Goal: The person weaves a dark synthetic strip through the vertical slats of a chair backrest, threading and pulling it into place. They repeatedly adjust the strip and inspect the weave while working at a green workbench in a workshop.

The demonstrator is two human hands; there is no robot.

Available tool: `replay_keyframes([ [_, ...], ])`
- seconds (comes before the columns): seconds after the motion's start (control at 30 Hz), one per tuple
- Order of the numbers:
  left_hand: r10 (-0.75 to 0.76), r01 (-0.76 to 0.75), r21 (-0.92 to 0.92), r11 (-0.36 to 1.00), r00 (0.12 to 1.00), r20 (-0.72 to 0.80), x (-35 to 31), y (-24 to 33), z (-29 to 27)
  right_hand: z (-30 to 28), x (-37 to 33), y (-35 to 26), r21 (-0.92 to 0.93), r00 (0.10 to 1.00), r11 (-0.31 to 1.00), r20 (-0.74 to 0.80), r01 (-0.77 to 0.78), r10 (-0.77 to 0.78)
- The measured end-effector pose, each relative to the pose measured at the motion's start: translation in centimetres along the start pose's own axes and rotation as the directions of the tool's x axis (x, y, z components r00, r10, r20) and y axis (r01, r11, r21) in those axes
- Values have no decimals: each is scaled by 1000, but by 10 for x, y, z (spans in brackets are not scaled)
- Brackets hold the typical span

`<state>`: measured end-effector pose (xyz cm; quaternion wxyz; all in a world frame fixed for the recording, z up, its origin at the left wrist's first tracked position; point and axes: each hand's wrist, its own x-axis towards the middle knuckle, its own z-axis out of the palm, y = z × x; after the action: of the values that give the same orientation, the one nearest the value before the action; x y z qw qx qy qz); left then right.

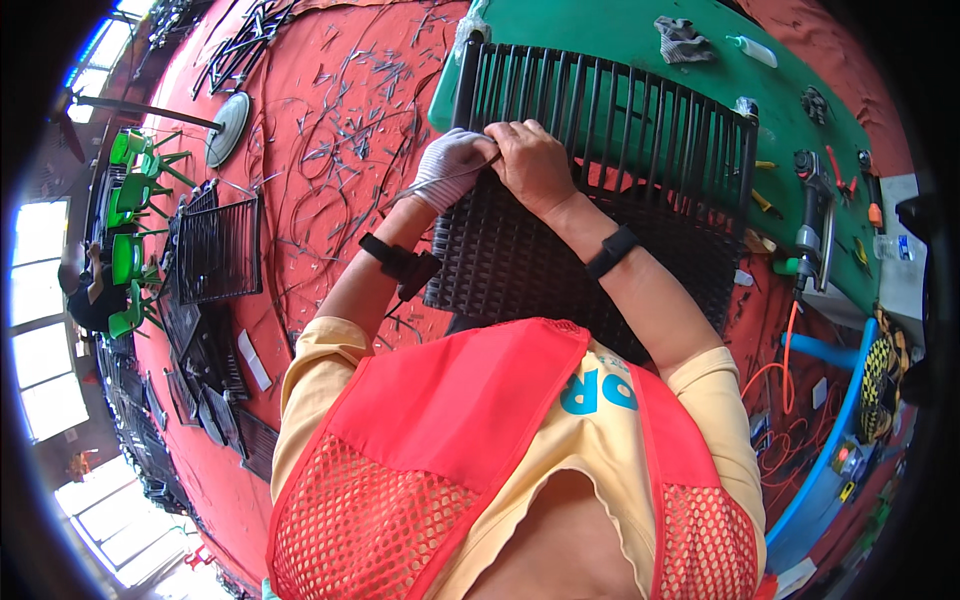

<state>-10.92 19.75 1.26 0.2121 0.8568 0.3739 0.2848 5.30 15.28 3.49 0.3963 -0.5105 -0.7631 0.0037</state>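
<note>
Partly woven dark brown wicker furniture [590,255] lies in front of me. Its near part is closely woven, while bare dark bars [630,100] show at the far part. At its left edge, my left hand [450,168], in a white striped glove, is closed in a pinch on a thin wicker strand [436,183]. The strand trails off to the left past the wrist. My bare right hand [535,168] meets the left one there, its fingers closed on the same strand near the frame. The fingertips partly hide the strand.
A green table [780,110] holds a grey glove [684,40], a white bottle [752,50], a power tool [812,215] with an orange hose [787,350], and pliers [842,172]. Strand scraps litter the red floor [340,110]. Dark frames [215,250], green chairs [127,258] and a person [90,290] are at left.
</note>
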Motion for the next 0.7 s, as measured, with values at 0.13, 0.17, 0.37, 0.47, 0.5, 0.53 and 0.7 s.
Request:
replay_keyframes([
  [0.13,-81,89,-125,988,994,66,1,3,-3,-6,-5,6,273,971,935,-15,-227,240],
  [0.17,-86,104,-181,978,991,104,1,3,-6,-8,-11,7,332,947,891,33,-311,318],
  [0.37,-141,335,-314,888,850,508,21,-14,-40,-9,-30,11,445,947,844,24,-298,321],
  [0.47,-168,400,-227,888,742,649,36,-23,-44,-10,-28,12,475,960,842,24,-256,278],
  [0.5,-176,417,-195,888,698,694,38,-25,-44,-11,-27,12,502,959,824,41,-262,280],
  [0.53,-178,427,-208,880,703,689,39,-26,-44,-12,-27,11,524,954,802,77,-285,289],
  [0.7,-213,425,-410,807,857,469,24,-25,-41,-26,-19,15,548,940,766,144,-336,310],
])
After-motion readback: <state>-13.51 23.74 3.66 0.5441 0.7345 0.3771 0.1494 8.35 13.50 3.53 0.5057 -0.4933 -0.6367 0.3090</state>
